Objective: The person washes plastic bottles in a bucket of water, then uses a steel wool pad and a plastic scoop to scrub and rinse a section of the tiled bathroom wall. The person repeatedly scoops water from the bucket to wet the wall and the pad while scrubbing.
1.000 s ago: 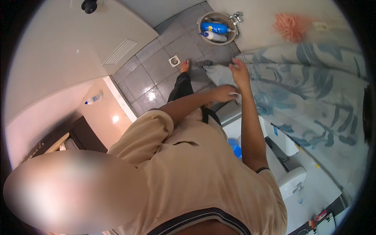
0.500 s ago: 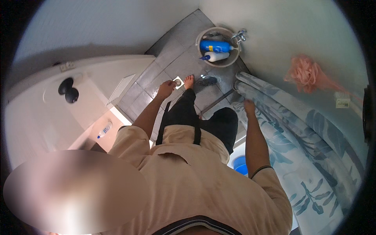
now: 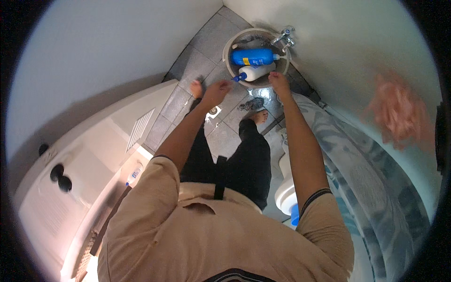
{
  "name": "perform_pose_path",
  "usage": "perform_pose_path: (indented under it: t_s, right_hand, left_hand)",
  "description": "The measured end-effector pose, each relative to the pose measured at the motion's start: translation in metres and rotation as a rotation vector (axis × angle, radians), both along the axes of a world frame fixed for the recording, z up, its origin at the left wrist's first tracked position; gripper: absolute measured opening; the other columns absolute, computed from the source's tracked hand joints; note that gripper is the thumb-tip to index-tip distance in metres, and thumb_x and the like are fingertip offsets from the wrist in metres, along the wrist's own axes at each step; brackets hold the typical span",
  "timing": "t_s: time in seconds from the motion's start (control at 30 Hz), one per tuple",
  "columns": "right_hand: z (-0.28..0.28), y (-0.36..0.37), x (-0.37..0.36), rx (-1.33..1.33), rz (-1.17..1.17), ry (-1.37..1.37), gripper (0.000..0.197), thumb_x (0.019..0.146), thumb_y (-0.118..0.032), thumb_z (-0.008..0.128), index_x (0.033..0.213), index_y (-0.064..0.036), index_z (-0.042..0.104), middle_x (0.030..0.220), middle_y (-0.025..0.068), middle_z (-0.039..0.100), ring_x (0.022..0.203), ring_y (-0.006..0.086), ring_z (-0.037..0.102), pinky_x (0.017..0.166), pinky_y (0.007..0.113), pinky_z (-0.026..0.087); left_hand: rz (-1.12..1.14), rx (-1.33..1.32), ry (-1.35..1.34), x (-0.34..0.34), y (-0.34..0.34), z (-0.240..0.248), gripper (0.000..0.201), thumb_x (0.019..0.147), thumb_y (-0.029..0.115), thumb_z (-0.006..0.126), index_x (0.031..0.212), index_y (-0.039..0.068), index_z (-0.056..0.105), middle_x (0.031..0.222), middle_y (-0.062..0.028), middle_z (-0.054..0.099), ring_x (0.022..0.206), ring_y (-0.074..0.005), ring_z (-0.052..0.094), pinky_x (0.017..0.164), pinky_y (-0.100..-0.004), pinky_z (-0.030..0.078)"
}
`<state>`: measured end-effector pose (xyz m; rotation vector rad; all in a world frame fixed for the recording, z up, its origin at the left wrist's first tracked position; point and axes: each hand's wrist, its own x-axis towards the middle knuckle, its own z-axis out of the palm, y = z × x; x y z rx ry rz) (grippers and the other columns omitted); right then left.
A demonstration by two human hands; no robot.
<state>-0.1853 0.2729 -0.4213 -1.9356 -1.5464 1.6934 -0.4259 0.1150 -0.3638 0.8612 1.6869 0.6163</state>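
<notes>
Now both hands (image 3: pixel 217 91) (image 3: pixel 279 81) reach bucket rim (image 3: pixel 227 50) (nothing held).

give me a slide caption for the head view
Both hands, left hand and right hand, reach toward a round basin holding a blue bottle and a white bottle.

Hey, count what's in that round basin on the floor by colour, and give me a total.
Blue bottle: 1
White bottle with a blue cap: 1
Total in the basin: 2
</notes>
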Motion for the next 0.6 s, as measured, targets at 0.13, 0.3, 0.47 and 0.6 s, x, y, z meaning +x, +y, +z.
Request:
perform_pose_path:
  t_s: [0.13, 0.3, 0.47, 0.6]
  right_hand:
    - [-0.065, 0.028, 0.000, 0.932, 0.540, -0.326, 0.033, 0.085, -0.011, 0.055, 0.116, -0.0007, 0.059, 0.108, 0.0204, 0.065, 0.097, 0.0395, 0.063, 0.089, 0.048, 0.049]
    - [-0.096, 0.076, -0.029, 0.933, 0.825, -0.680, 0.039, 0.086, -0.009, 0.049, 0.124, -0.0022, 0.054, 0.112, 0.0242, 0.062, 0.097, 0.0460, 0.061, 0.091, 0.055, 0.046]
    - [-0.059, 0.065, -0.045, 0.272, 0.791, -0.681, 0.046, 0.082, -0.007, 0.058, 0.125, 0.0007, 0.045, 0.101, 0.0214, 0.065, 0.090, 0.0368, 0.065, 0.083, 0.048, 0.052]
    - [-0.067, 0.045, -0.035, -0.259, 0.517, -0.450, 0.050, 0.080, -0.007, 0.060, 0.125, 0.0024, 0.042, 0.094, 0.0217, 0.066, 0.082, 0.0380, 0.067, 0.074, 0.046, 0.055]
  left_hand:
    - [-0.108, 0.101, 0.145, 0.026, 0.073, -0.075, 0.032, 0.090, 0.020, 0.061, 0.113, -0.002, 0.062, 0.099, -0.0188, 0.068, 0.091, -0.0300, 0.067, 0.085, -0.0392, 0.052]
    - [-0.005, 0.107, 0.331, 0.045, 0.113, -0.143, 0.054, 0.090, 0.028, 0.060, 0.132, -0.003, 0.047, 0.121, -0.0321, 0.055, 0.112, -0.0435, 0.055, 0.097, -0.0468, 0.044]
    - [-0.056, -0.083, 0.113, 0.030, 0.121, -0.161, 0.082, 0.091, 0.052, 0.052, 0.147, -0.001, 0.024, 0.134, -0.0390, 0.040, 0.125, -0.0515, 0.041, 0.108, -0.0479, 0.032]
    - [-0.093, -0.189, -0.013, 0.041, 0.159, -0.173, 0.088, 0.093, 0.058, 0.043, 0.150, 0.002, 0.006, 0.144, -0.0393, 0.024, 0.132, -0.0538, 0.031, 0.114, -0.0481, 0.023]
